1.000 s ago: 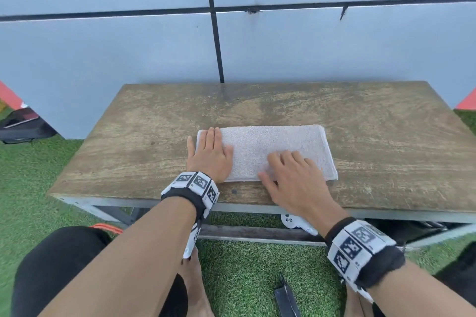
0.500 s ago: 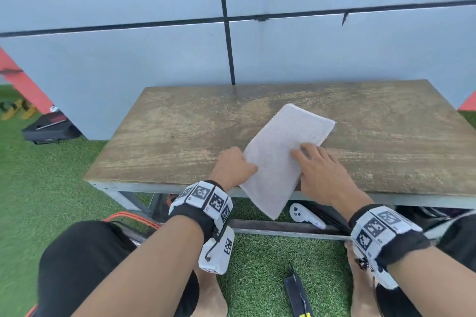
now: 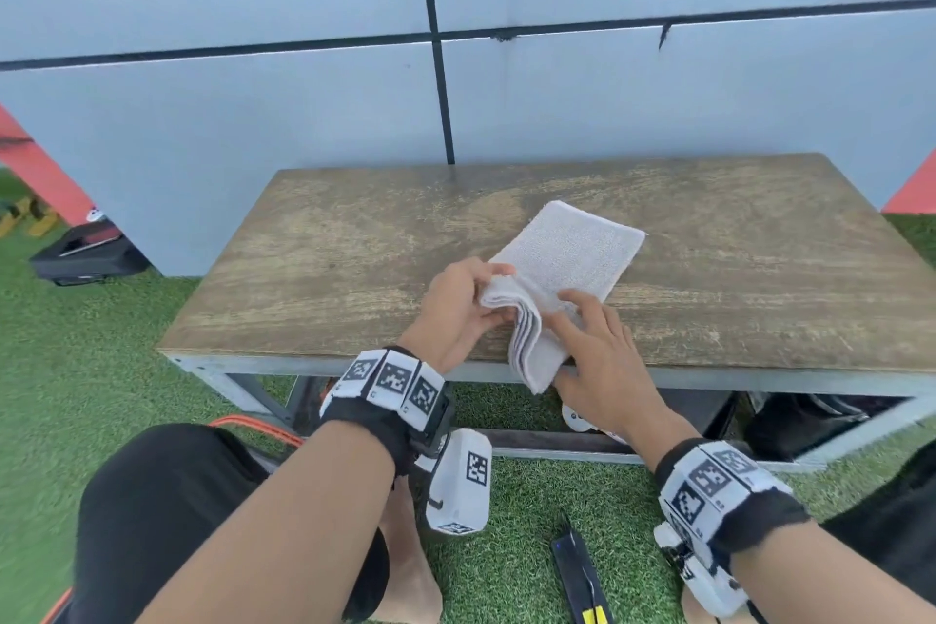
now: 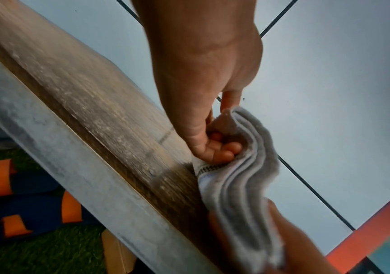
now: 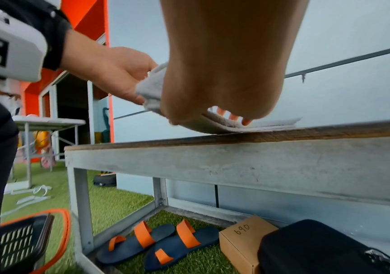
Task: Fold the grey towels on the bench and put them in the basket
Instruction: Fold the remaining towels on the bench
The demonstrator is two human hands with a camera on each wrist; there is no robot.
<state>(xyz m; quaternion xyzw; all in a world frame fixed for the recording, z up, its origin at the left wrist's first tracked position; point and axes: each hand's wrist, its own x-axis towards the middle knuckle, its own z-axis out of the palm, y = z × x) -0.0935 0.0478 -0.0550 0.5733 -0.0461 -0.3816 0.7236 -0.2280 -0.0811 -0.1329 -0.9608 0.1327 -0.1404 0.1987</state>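
At the front edge of the long weathered wooden bench on a grey metal frame (image 3: 354, 238): one grey terry towel, folded into a layered strip (image 3: 567, 258), lying askew, its far end flat on the boards, its near end overhanging the edge. Left hand (image 3: 458, 304): thumb and curled fingers pinch the raised near corner, several layers bunched in the grip. Right hand (image 3: 602, 365): fingers fairly straight, spread, pressing on the strip's near right side; holds nothing. Black mesh basket with orange rim (image 5: 32, 239): on the artificial grass beside the person's left knee, partly seen, contents hidden. Risks, as judged: the stacked layers may slide apart if the left pinch catches only some; the overhanging end may droop and pull the fold open once the right hand lifts; an askew strip may fold over crooked.
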